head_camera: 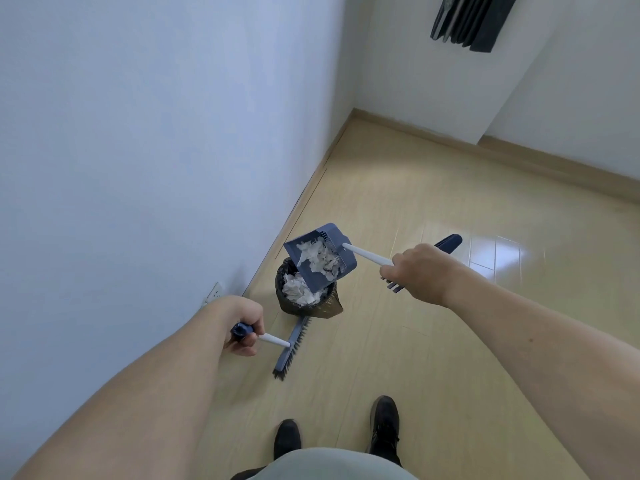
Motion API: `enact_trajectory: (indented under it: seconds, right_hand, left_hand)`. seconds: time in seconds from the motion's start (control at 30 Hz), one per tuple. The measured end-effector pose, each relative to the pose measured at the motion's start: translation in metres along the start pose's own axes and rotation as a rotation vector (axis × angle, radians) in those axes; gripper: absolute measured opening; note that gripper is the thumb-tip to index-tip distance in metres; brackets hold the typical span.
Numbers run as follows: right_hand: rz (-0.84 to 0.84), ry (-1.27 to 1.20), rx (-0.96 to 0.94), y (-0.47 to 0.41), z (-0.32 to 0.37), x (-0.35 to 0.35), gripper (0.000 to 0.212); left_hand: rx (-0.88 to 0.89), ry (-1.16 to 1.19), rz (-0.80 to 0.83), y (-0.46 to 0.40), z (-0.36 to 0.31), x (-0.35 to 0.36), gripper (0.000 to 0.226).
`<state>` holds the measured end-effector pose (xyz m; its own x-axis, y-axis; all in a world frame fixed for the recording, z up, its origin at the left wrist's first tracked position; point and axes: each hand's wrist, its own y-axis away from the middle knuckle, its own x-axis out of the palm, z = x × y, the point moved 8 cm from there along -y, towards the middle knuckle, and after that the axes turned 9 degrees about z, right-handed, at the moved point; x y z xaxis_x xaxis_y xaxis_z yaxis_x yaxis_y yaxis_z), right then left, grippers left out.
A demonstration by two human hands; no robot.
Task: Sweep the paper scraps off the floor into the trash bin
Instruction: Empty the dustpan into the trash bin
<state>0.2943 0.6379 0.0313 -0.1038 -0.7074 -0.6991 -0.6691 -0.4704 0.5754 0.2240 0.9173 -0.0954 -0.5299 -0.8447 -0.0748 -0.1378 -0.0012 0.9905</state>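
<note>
Blue dustpan [320,258], right-held, tips over trash bin [304,299].

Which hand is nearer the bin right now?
Left. The left hand grips the broom just below-left of the bin; the right hand holds the dustpan handle, farther off to the bin's right.

Pale wood-look floor [433,209] is showing a glossy finish, throwing back bright window glare, while the painted wall [138,133] beside it is looking matt and smooth. A blue dustpan [294,249] of smooth, matt plastic is carrying crumpled white paper scraps [320,259] above a trash bin [332,304] lined with a thin, shiny dark plastic bag. The broom [289,351] is pairing a smooth white handle and blue plastic head with dark, coarse bristles.
</note>
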Motion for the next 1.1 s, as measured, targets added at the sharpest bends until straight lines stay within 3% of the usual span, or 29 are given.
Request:
enact_trajectory:
  seconds: [0.47,0.83,1.1]
  right_hand:
    - [0.048,0.187,-0.148,-0.008,0.020,-0.025,0.031]
    - [0.098,0.311,-0.145,-0.015,0.044,-0.035,0.025]
    - [0.035,0.308,-0.162,-0.021,0.075,-0.061,0.022]
  left_hand:
    - [-0.047,0.038,-0.044,0.005,0.002,-0.020,0.020]
    - [-0.002,0.139,-0.057,0.007,0.016,-0.030,0.016]
    - [0.048,0.235,-0.052,0.017,0.019,-0.030,0.014]
